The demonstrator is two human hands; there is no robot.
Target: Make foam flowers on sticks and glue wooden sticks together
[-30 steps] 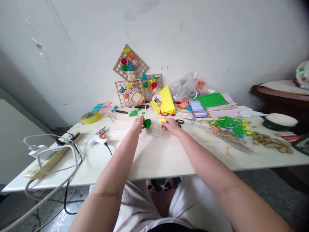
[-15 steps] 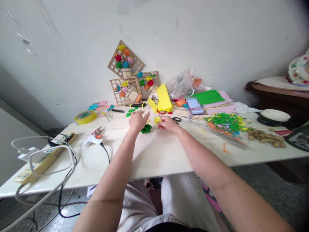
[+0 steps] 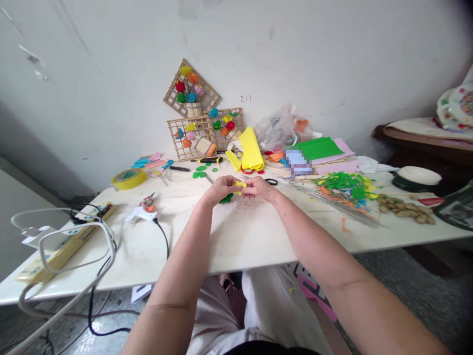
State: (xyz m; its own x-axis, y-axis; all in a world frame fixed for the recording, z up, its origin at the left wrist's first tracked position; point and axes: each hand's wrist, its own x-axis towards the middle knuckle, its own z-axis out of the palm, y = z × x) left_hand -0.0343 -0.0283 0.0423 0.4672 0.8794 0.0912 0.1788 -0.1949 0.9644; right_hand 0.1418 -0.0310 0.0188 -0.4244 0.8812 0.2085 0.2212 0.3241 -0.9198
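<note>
Small yellow paper [image 3: 240,186] is pinched between both hands above the middle of the table. My left hand [image 3: 222,189] grips its left side, fingers closed. On the right side, my right hand [image 3: 259,189] closes its fingertips on the same paper. A green paper flower [image 3: 226,198] lies just below my left hand, partly covered by it. Green paper pieces [image 3: 200,172] lie beyond my left hand. Black scissor handles [image 3: 271,182] show just beyond my right hand.
Flower panels [image 3: 192,91] lean on the wall. A glue gun [image 3: 142,212], yellow tape [image 3: 129,179] and a corded power strip [image 3: 66,246] are on the left. Folded yellow paper [image 3: 251,150] lies behind the hands; paper scraps [image 3: 343,187] and thin wires [image 3: 332,206] are on the right.
My left hand has come right and closed on the yellow paper, which my right hand held alone before. More green pieces and the scissors' blades beyond the hands are uncovered.
</note>
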